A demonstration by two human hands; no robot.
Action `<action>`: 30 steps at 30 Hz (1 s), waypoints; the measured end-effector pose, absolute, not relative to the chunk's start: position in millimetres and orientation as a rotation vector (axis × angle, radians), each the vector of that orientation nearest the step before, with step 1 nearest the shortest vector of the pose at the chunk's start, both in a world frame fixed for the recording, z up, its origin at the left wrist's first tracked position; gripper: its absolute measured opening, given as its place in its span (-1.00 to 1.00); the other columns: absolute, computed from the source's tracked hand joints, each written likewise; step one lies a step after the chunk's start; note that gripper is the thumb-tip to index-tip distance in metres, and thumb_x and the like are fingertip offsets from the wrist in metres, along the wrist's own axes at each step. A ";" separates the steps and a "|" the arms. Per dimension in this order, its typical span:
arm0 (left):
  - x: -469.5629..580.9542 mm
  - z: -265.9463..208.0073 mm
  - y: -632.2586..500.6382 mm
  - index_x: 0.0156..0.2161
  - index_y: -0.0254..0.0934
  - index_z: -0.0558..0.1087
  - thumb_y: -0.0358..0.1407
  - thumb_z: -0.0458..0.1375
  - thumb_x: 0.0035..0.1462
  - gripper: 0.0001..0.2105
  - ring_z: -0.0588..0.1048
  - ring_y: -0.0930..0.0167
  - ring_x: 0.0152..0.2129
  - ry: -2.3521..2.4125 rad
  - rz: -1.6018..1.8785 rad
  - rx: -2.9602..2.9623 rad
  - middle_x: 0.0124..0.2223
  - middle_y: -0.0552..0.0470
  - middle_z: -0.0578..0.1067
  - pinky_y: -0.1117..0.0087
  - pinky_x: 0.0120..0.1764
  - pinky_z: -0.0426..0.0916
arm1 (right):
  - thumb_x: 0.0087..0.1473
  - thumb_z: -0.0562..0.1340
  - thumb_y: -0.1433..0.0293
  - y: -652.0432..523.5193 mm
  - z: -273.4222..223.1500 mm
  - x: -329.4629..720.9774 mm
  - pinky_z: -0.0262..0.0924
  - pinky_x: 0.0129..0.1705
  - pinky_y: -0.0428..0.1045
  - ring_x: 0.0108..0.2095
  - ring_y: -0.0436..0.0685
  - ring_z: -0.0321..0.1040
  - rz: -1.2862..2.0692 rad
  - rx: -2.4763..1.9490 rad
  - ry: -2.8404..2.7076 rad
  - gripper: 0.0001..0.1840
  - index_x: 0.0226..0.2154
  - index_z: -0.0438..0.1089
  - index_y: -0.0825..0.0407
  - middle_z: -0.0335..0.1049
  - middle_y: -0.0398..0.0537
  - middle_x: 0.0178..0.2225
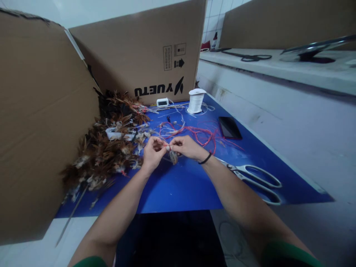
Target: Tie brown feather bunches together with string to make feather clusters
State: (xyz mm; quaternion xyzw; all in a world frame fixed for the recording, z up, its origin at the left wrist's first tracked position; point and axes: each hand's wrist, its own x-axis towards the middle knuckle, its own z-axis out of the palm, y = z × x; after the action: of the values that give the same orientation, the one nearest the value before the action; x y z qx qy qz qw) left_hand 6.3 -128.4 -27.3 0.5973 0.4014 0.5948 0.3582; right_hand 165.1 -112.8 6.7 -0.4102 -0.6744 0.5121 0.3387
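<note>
One small feather tuft (174, 158) hangs between left hand (152, 154) and right hand (188, 147), over the blue tabletop (180, 189). Thumb and fingers of each pinch at its pale upper end. Red cord (191, 128) lies just beyond; scissors (238, 170) near right forearm (233, 189); brown feathers (107, 155) heaped at left.

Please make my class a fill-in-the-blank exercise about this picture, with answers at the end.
1. The left hand and right hand pinch a small tuft over the ____ tabletop.
2. A black band circles the ____ wrist.
3. The large word printed on the cardboard is ____.
4. The spool on the tabletop is coloured ____.
Answers: blue; right; YUETU; white.
</note>
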 end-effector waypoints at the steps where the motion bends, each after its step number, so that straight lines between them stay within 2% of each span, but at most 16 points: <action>1: 6.6 -27.3 -128.3 -0.34 -0.25 0.19 -0.33 0.28 -0.14 -0.67 0.50 0.48 -0.47 1.038 1.535 1.537 -0.40 0.08 0.49 0.47 -0.39 0.39 | -0.17 0.26 0.29 -112.5 6.0 164.7 0.06 -0.60 -0.16 -0.65 -0.13 0.10 1.319 -1.069 -1.761 -0.79 -0.53 0.33 0.12 0.18 -0.26 -0.66; 10: 8.9 -25.7 -130.3 -0.34 -0.26 0.21 -0.37 0.29 -0.16 -0.68 0.52 0.49 -0.48 1.060 1.570 1.501 -0.41 0.09 0.50 0.48 -0.40 0.41 | -0.16 0.23 0.30 -111.1 1.4 164.1 -0.03 -0.62 -0.16 -0.65 -0.13 0.06 1.223 -1.049 -1.798 -0.81 -0.57 0.29 0.11 0.17 -0.26 -0.66; 19: 8.1 -25.2 -128.5 -0.32 -0.25 0.20 -0.34 0.34 -0.23 -0.60 0.52 0.45 -0.53 0.968 1.553 1.252 -0.46 0.10 0.52 0.38 -0.36 0.44 | -0.15 0.18 0.37 -109.7 3.9 169.1 0.00 -0.56 -0.14 -0.64 -0.10 0.13 1.124 -0.994 -1.866 -0.88 -0.57 0.32 0.10 0.24 -0.22 -0.67; 30: 4.4 -23.4 -126.1 -0.35 -0.26 0.22 -0.38 0.37 -0.29 -0.58 0.47 0.54 -0.57 0.901 1.579 1.139 -0.52 0.15 0.51 0.50 -0.37 0.36 | -0.20 0.14 0.45 -111.6 11.5 174.0 0.05 -0.52 -0.12 -0.61 -0.08 0.16 1.136 -0.986 -1.847 -0.93 -0.61 0.30 0.10 0.26 -0.21 -0.67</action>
State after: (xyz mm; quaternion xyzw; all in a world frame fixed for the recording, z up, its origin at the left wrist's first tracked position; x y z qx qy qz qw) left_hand 4.4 -126.1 -23.4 0.4665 0.3690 0.6465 0.4778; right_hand 174.0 -111.6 11.5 -0.3844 -0.7203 0.4428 0.3707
